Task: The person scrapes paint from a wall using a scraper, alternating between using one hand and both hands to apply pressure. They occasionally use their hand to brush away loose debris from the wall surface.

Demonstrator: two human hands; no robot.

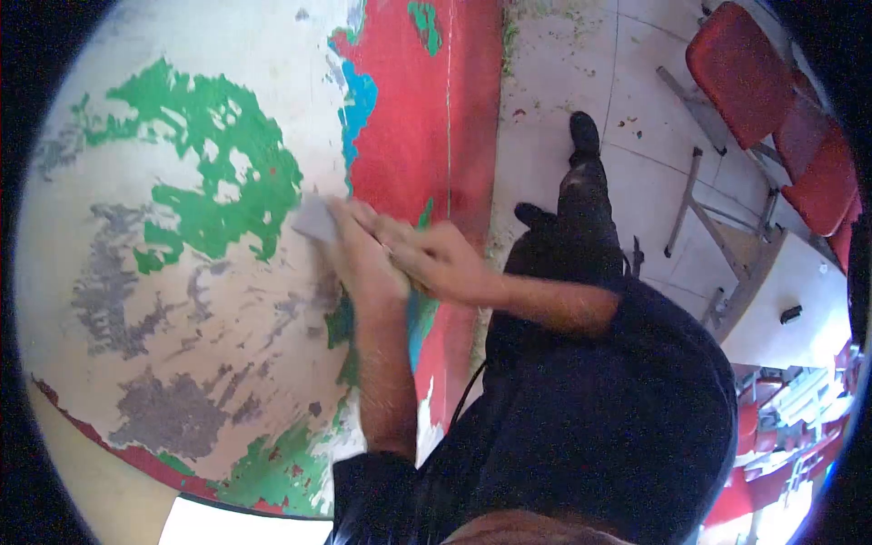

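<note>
A flat, pale grey scraper blade point(315, 218) rests against a wall point(182, 309) with patchy, flaking paint. My left hand point(363, 250) is closed around the scraper just behind the blade. Close beside it, my right hand point(447, 263) is also closed, its fingers curled at the tool's rear part, which the hands mostly cover. Around the blade the surface is whitish, with a large ragged green patch point(227, 163) and grey bare spots. A red painted band point(400, 118) with a blue edge point(360, 104) runs alongside.
Paint flakes point(522, 54) lie on the tiled floor point(645, 100) along the wall's foot. My shoes point(584, 134) stand near it. Red chairs point(740, 73) are at the upper right, with a white-topped table point(790, 295) bearing a small black object point(791, 314).
</note>
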